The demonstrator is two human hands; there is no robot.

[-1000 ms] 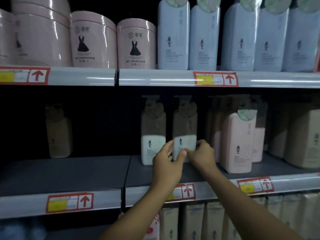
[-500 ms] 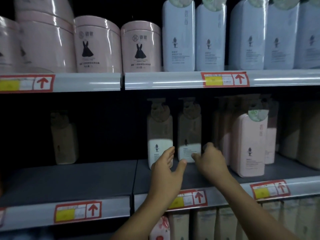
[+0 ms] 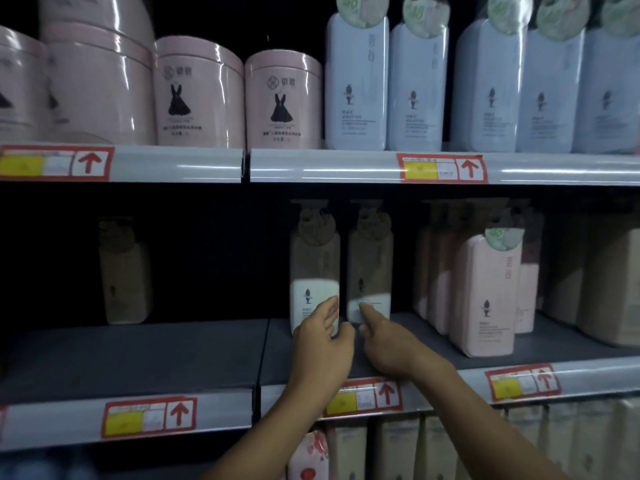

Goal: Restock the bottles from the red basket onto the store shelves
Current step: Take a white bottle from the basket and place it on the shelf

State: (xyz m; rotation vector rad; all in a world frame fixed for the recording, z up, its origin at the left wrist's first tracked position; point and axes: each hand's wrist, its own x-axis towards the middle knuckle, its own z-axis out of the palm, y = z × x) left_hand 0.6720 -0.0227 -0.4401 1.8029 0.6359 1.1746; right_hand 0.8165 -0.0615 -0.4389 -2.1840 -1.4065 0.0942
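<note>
The head view looks into a dim middle shelf (image 3: 433,348). Two white pump bottles stand upright side by side near its front, almost touching. The left hand (image 3: 320,344) is loosely open, fingers half curled, in front of the lower part of the left bottle (image 3: 313,271); its fingertips overlap the label, but I cannot tell whether they press on it, and it grips nothing. The right hand (image 3: 388,344) is mostly curled with the forefinger stretched out, its tip at the base of the right bottle (image 3: 370,268); it holds nothing either. Touch there looks likely but is not certain.

To the right stands a pink bottle (image 3: 485,296) nearer the edge, with more dim bottles behind and beside it. Far to the left a lone bottle (image 3: 123,271) stands well apart, with bare shelf between. Above, the upper shelf (image 3: 311,166) carries pink tubs (image 3: 199,95) and pale blue bottles (image 3: 356,84). The red basket is not in view.

I judge this to be the final straightening of two placed bottles. The risk is a topple: the bottles are tall and narrow, with heavy pump heads, so a low poke could tip the right one backwards or into its neighbour. The gloom also hides what stands behind, so a hard shove might knock unseen stock.
</note>
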